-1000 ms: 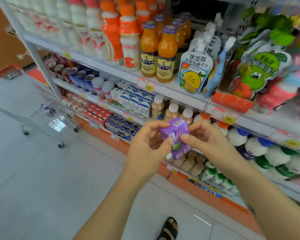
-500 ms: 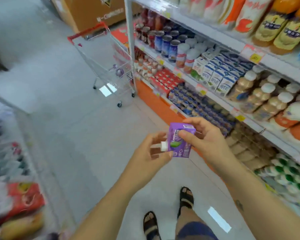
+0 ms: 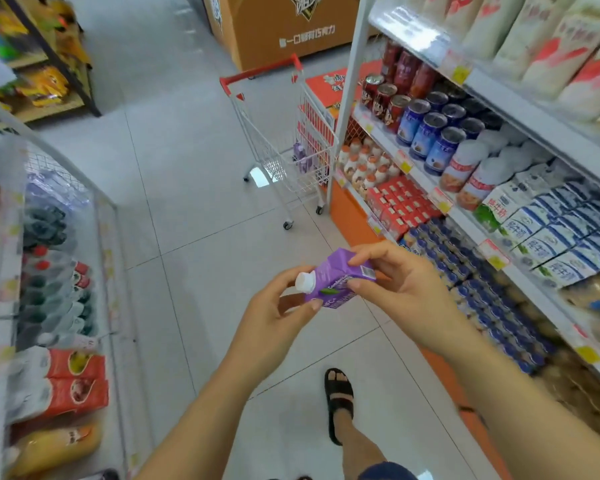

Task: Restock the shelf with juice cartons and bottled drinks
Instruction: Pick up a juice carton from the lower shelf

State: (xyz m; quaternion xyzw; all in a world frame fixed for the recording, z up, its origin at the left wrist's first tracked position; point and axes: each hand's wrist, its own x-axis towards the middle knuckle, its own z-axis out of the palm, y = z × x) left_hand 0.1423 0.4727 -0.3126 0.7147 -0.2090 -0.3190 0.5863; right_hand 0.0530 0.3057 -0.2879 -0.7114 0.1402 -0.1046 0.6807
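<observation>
head view: a small purple juice carton [image 3: 338, 284] with a white screw cap [image 3: 304, 282] is held in mid-air over the pale tiled floor [image 3: 174, 209], tipped on its side so the cap points left. the right hand [image 3: 400, 294] pinches the carton's far end, fingers over the top edge and thumb pressed against the printed face. the left hand [image 3: 278, 311] cups it from below, thumb on the lower front corner, fingers curled behind the cap end. both hands are closed on the carton, well apart from any shelf. beyond them stands a white wire shopping cart [image 3: 288, 150] with a red handle, a few purple cartons [image 3: 303, 157] lying in its basket. just beside the cart to the right rises the drinks shelf [image 3: 426, 183], stocked with red and blue cans, red packs and blue-white milk cartons [image 3: 555, 233]. a brown cardboard box [image 3: 284, 26] sits behind the cart. a sandalled foot [image 3: 340, 396] shows below the hands.
</observation>
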